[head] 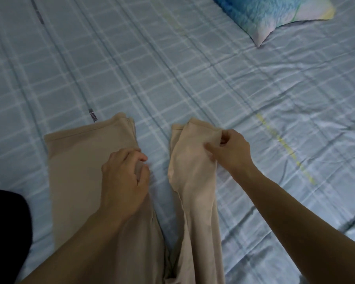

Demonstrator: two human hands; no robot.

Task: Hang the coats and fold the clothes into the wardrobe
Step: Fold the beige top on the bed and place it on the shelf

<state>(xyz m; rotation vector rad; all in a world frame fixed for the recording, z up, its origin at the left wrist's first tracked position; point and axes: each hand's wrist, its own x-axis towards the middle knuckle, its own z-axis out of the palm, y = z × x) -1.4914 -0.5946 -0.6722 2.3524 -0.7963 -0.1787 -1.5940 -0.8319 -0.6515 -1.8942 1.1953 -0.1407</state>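
Observation:
A pair of beige trousers [76,173] lies on the bed with its two legs spread apart, hems pointing away from me. The left leg lies flat and wide. My left hand [124,179] grips the inner edge of that leg with curled fingers. The right leg [193,181] is bunched and narrower. My right hand [230,149] pinches its outer edge close to the hem, lifting the cloth slightly. The trousers' waist end is out of view below.
The bed is covered by a light blue checked sheet [172,68] with some creases. A blue and white furry pillow [275,15] lies at the far right. A dark object [6,222] is at the left edge near me.

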